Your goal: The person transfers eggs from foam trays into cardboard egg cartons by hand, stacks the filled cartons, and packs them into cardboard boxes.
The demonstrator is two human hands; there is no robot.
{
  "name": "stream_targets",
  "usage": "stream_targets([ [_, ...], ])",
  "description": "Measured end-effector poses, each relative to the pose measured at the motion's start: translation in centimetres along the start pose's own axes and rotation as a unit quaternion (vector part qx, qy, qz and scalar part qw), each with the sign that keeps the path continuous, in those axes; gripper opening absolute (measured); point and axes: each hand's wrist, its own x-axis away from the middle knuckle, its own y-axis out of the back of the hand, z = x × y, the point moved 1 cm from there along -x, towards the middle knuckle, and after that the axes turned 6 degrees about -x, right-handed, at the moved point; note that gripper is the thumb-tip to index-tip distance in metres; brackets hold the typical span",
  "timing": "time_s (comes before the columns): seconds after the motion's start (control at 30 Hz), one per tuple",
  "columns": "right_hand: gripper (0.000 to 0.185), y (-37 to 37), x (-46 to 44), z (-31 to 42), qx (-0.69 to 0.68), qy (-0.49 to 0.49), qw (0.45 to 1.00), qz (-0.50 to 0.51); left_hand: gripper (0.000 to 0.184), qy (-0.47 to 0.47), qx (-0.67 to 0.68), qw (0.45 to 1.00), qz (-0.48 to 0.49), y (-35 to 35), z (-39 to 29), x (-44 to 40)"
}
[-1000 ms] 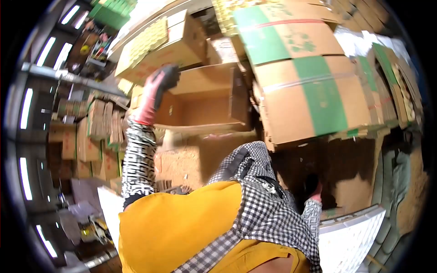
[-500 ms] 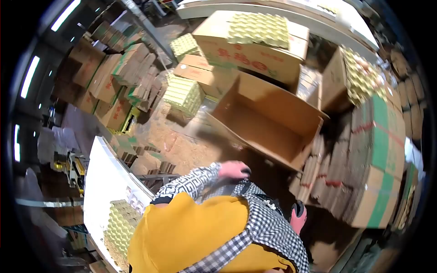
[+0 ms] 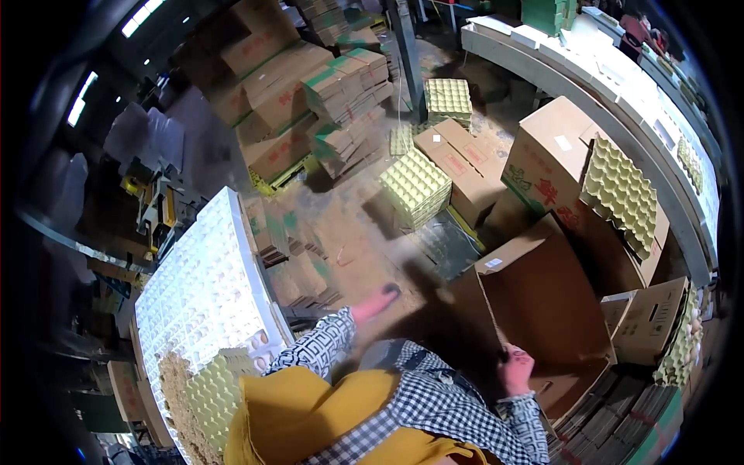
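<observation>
A long white surface bends along the upper right of the frame. A smaller white surface slopes through the lower left, with rows of little pale shapes on it, too small for me to tell what they are. A big pile of brown boxes stands at the upper left of the middle. A tall closed box sits right of the middle, with a yellow bumpy tray lying tilted on it. Just in front is the open box, right of the middle and a bit low, with its dark brown inside showing. Flat folded boxes lie by it at the lower right. A neat stack of yellow trays stands on the floor near the middle. The right hand, low and right of the middle, has its fingers bent around the near edge of the open box. The left hand, near the middle, is over the floor with nothing to be seen in it; it is blurry, so I cannot tell how far open its fingers are
</observation>
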Motion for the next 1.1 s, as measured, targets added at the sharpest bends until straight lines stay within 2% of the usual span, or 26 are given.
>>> stream_targets([
  [0.07,0.041,1.5,1.7,-0.1,-0.019,0.102,0.977,-0.184,0.041,0.111,0.054,0.990,-0.068,1.3,3.3,-1.4],
  [0.17,0.039,3.9,2.2,2.3,-0.078,0.010,0.993,-0.083,0.048,0.106,0.111,0.970,-0.187,1.3,4.9,-0.5],
  [0.23,0.036,6.7,3.4,4.6,-0.094,0.051,0.990,-0.088,0.051,0.105,0.121,0.965,-0.209,-1.3,10.2,-2.7],
  [0.27,0.035,8.4,4.2,5.0,-0.097,0.061,0.989,-0.095,0.045,0.094,0.249,0.943,-0.199,-1.7,13.6,-4.1],
  [0.3,0.036,10.2,5.5,4.8,-0.104,0.067,0.988,-0.094,0.041,0.087,0.373,0.905,-0.187,-1.0,13.7,-4.8],
  [0.33,0.036,12.3,6.6,5.1,-0.095,0.095,0.986,-0.103,0.056,0.101,0.425,0.879,-0.191,-1.3,13.1,-5.8],
  [0.37,0.039,14.1,7.6,5.8,-0.092,0.118,0.982,-0.119,0.074,0.115,0.471,0.852,-0.198,0.2,10.4,-5.4],
  [0.43,0.043,15.9,9.6,6.0,-0.109,0.168,0.967,-0.156,0.065,0.231,0.260,0.937,-0.013,6.6,5.6,-3.4],
  [0.47,0.046,15.5,10.9,4.7,-0.105,0.168,0.968,-0.151,0.062,0.206,0.248,0.946,0.024,8.3,3.4,-3.2],
  [0.53,0.047,13.3,12.9,2.3,-0.124,0.170,0.957,-0.200,0.058,0.082,0.360,0.929,0.034,10.3,-3.2,-3.8],
  [0.57,0.045,11.3,14.7,0.9,-0.115,0.102,0.963,-0.221,0.057,0.053,0.362,0.929,0.054,10.6,-6.9,-3.7],
  [0.6,0.040,9.0,15.5,0.0,-0.192,0.069,0.938,-0.281,0.056,0.034,0.344,0.935,0.074,10.4,-10.8,-3.5],
  [0.67,0.045,4.6,18.3,-5.1,-0.276,-0.051,0.950,-0.136,0.058,0.019,0.248,0.961,0.121,8.6,-18.2,-3.0],
  [0.7,0.048,4.7,19.5,-5.3,-0.299,-0.097,0.947,-0.070,0.059,0.012,0.202,0.969,0.139,7.2,-20.3,-3.2],
  [0.73,0.048,1.6,22.4,-8.7,-0.121,-0.057,0.990,-0.039,0.063,-0.044,0.167,0.976,0.134,4.3,-19.5,-5.2],
  [0.77,0.043,-0.2,26.1,-10.6,0.064,-0.093,0.992,0.050,0.066,-0.079,0.051,0.984,0.151,1.4,-22.3,-4.2],
  [0.8,0.044,3.5,25.3,-8.8,0.064,-0.210,0.935,0.278,0.072,-0.177,-0.016,0.970,0.165,-2.3,-22.7,-4.5],
  [0.83,0.044,8.5,25.0,-7.0,0.059,-0.310,0.814,0.488,0.080,-0.165,-0.007,0.957,0.240,-6.0,-22.7,-3.6],
  [0.87,0.044,11.7,24.8,-4.5,-0.036,-0.241,0.905,0.349,0.087,-0.180,0.069,0.948,0.254,-10.8,-21.2,-3.6],
  [0.9,0.050,17.3,21.9,-0.3,-0.264,-0.263,0.886,0.276,0.093,-0.240,0.032,0.941,0.236,-12.3,-24.4,-1.8],
  [0.93,0.045,21.3,19.2,3.2,-0.437,-0.203,0.864,0.149,0.094,-0.251,-0.002,0.942,0.222,-12.9,-26.1,-1.2],
  [0.97,0.042,21.0,17.2,4.7,-0.428,-0.143,0.892,-0.029,0.095,-0.264,-0.002,0.930,0.255,-13.5,-26.2,-2.1],
  [1.0,0.036,19.3,14.8,4.4,-0.168,-0.061,0.965,-0.193,0.096,-0.277,0.002,0.918,0.283,-14.0,-26.2,-3.1],
  [1.03,0.036,20.2,10.0,4.9,-0.151,-0.073,0.960,-0.223,0.095,-0.276,0.020,0.904,0.326,-13.6,-26.4,-3.3],
  [1.07,0.032,19.3,5.2,3.8,-0.220,-0.132,0.942,-0.216,0.094,-0.273,0.037,0.888,0.369,-13.1,-26.6,-3.5],
  [1.1,0.032,19.1,0.5,2.9,-0.268,-0.183,0.936,-0.139,0.093,-0.251,0.052,0.875,0.410,-12.4,-27.3,-3.4],
])
